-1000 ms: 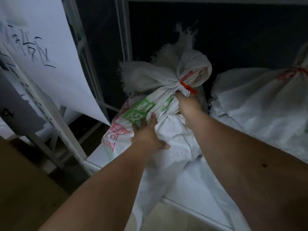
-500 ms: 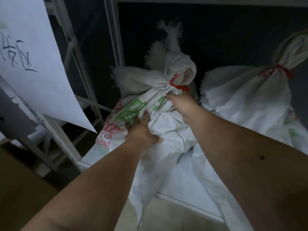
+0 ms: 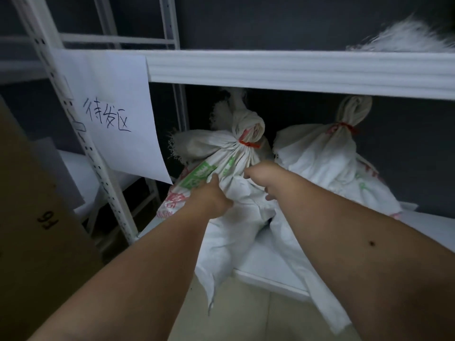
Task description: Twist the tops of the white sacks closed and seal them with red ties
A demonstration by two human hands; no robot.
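Observation:
Two white sacks stand on the lower shelf. The left sack carries green and red print, and its twisted neck is bound by a red tie. My left hand clutches a fold of this sack's cloth below the print. My right hand grips the gathered cloth just under the tie. The right sack stands beside it, its neck closed with another red tie. Neither hand touches the right sack.
A white upper shelf beam crosses above the sacks. A paper sign with handwriting hangs on the perforated upright at left. A brown cardboard box stands at the near left. More white sack cloth lies on the upper shelf.
The view has pulled back and tilted up, bringing the upper shelf and the cardboard box into sight. Both hands still hold the left sack, the right hand now slightly lower below the tie.

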